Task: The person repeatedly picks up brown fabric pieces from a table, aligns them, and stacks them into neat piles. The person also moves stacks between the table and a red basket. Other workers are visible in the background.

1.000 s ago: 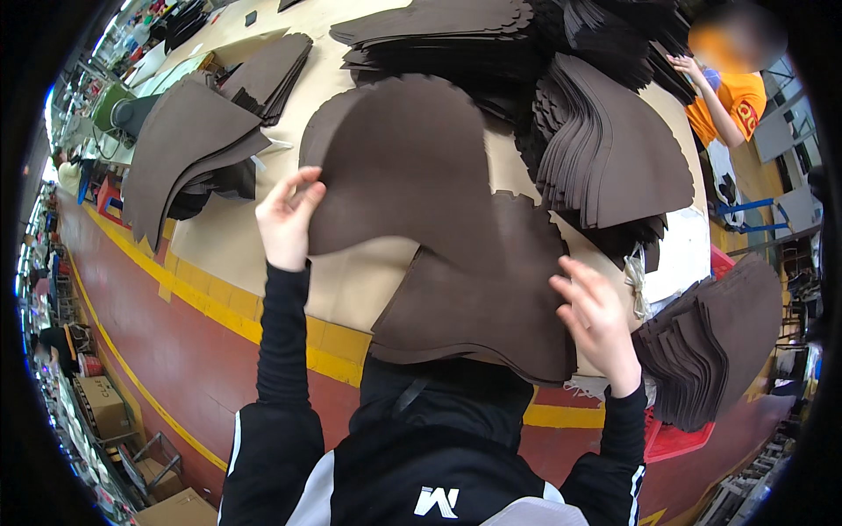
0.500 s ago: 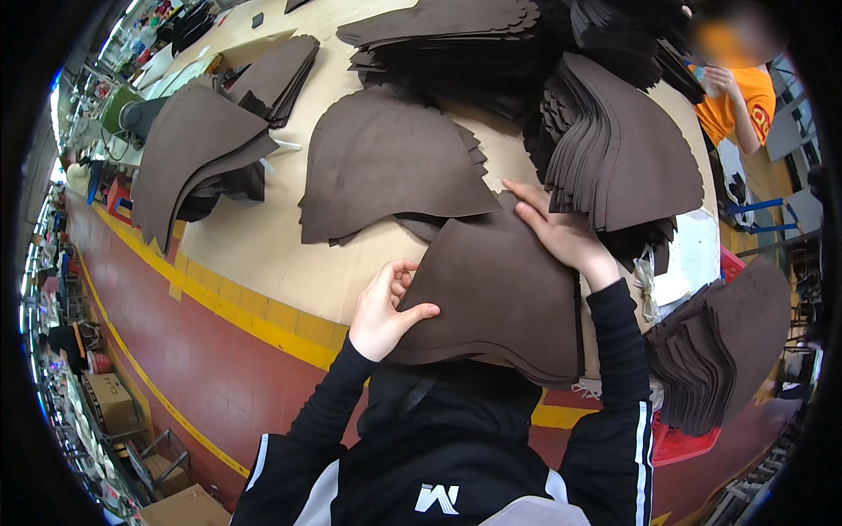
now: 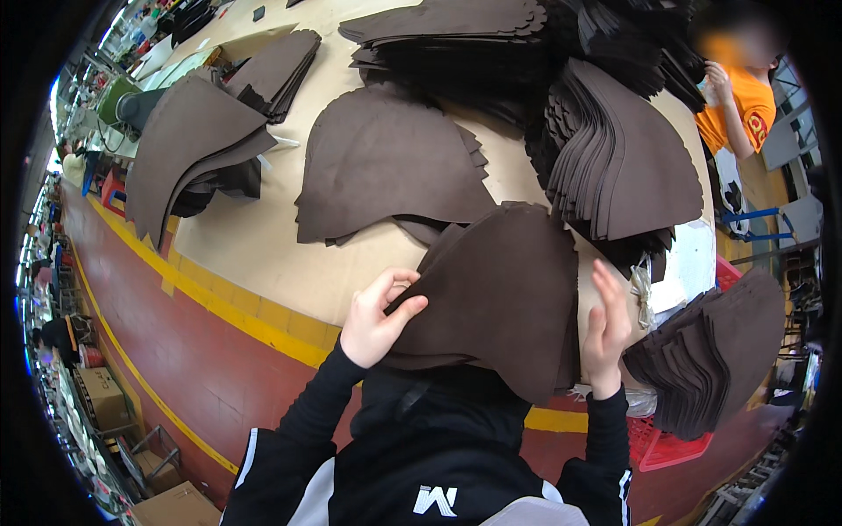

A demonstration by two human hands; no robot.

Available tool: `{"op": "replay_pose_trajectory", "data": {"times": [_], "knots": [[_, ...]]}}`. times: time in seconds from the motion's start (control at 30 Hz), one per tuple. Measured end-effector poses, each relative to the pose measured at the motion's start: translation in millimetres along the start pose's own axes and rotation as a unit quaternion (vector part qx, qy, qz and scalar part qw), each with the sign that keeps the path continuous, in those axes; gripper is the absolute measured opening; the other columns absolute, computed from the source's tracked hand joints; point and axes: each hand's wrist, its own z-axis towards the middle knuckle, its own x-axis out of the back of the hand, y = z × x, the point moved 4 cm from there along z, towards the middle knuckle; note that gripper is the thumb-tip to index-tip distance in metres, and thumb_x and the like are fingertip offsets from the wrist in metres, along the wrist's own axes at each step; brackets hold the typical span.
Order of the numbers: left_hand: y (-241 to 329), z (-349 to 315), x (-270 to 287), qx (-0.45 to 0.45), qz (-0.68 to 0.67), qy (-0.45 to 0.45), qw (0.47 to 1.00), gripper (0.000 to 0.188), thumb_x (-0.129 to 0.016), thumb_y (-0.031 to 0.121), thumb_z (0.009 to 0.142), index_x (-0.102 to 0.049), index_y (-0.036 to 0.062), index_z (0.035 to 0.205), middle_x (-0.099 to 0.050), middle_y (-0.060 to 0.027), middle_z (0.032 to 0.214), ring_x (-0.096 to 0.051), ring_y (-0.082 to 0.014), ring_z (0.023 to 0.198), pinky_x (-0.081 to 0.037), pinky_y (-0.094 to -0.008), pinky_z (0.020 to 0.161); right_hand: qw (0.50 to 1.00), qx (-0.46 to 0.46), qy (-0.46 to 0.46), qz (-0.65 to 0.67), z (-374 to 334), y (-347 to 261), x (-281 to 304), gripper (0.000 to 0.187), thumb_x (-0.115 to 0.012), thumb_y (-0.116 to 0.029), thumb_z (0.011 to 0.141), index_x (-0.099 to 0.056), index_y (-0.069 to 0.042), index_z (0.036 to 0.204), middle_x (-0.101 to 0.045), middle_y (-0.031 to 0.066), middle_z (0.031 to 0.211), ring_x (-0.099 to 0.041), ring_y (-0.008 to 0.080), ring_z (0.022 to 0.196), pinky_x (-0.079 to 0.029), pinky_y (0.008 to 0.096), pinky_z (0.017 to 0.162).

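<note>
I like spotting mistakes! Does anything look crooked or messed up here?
Yes: the top brown panel nearest the person looks crooked; its edges don't line up with the pieces underneath. I see nothing spilled.

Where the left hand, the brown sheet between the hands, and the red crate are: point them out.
Left hand (image 3: 372, 324): head view, on the middle of the hand.
Brown sheet (image 3: 509, 285): head view, on the middle of its upper face.
Red crate (image 3: 664, 452): head view, on its lower visible part.
</note>
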Motion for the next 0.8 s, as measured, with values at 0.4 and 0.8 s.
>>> {"op": "replay_pose_trajectory", "data": {"times": [0.4, 0.8], "knots": [[5, -1, 3, -0.140, 0.229, 0.045, 0.962, 0.045, -0.084, 0.009, 0.075, -0.068, 0.0053, 0.117, -0.063, -0.0065, 0.098, -0.058, -0.0172, 0.083, -0.050, -0.0310, 0.073, 0.944, 0.106, -0.241, -0.198, 54, -36, -76, 0.085, -0.064, -0.053, 0.090, -0.038, 0.000, 0.152, -0.034, 0.0197, 0.160, -0.034, 0.0318, 0.149, -0.027, 0.0444, 0.122], [10, -3, 0, -0.108, 0.241, 0.106, 0.959, 0.049, -0.086, 0.006, 0.071, -0.066, 0.0054, 0.115, -0.059, -0.0042, 0.087, -0.051, -0.0152, 0.070, -0.049, -0.0288, 0.066, 0.821, 0.131, -0.493, 0.256, -4, -89, -57, 0.078, -0.058, -0.049, 0.097, -0.036, 0.000, 0.153, -0.031, 0.0191, 0.162, -0.037, 0.0324, 0.147, -0.033, 0.0416, 0.119]]}}
